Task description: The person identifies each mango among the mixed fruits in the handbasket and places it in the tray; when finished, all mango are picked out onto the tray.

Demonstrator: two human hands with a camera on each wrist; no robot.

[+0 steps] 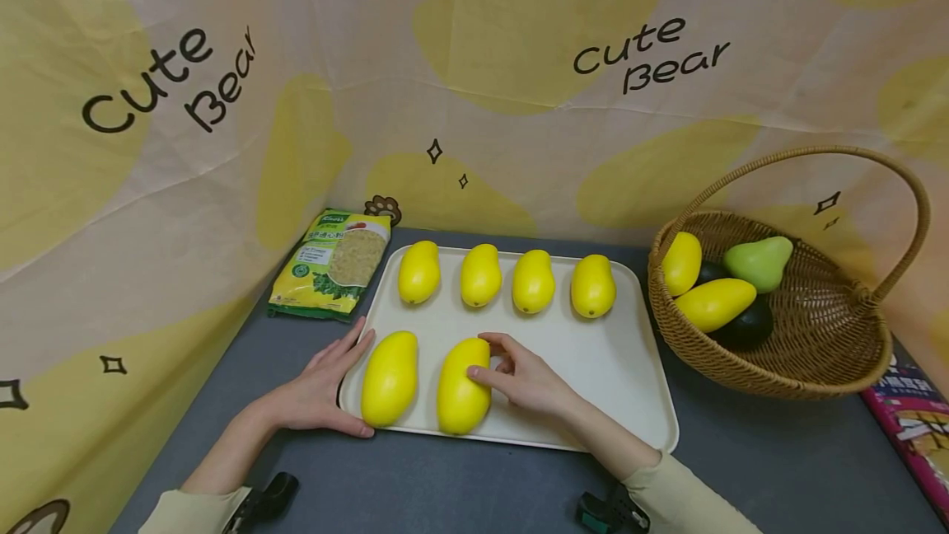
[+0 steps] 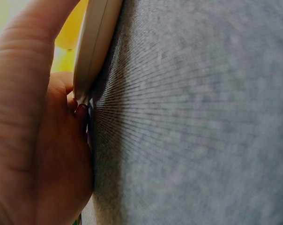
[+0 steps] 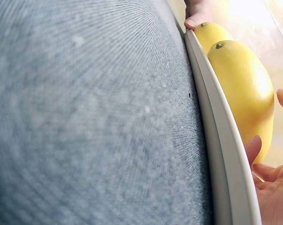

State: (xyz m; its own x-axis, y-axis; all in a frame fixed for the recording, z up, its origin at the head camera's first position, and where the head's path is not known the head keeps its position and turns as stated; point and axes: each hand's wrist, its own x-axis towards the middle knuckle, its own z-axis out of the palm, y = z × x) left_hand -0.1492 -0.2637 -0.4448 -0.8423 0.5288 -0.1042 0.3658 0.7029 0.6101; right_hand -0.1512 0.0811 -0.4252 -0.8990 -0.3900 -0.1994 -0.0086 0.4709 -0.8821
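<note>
A yellow mango (image 1: 463,390) lies lengthwise at the front of a white tray (image 1: 571,369). My right hand (image 1: 530,377) holds it from the right, the thumb across its top and the fingers bent around its far end. Left of it lies another mango (image 1: 390,381). My left hand (image 1: 319,386) rests at the tray's front left corner, fingers spread along the left side and thumb along the front edge. The left wrist view shows that hand's fingers (image 2: 62,84) against the tray wall (image 2: 97,42). Several more mangoes (image 1: 480,276) line the tray's back.
A wicker basket (image 1: 815,353) with a tall handle stands right of the tray, holding mangoes, a green pear (image 1: 759,264) and dark fruit. A yellow-green food packet (image 1: 334,262) lies at the back left. A purple package (image 1: 908,419) lies at the right edge. Printed cloth hangs behind.
</note>
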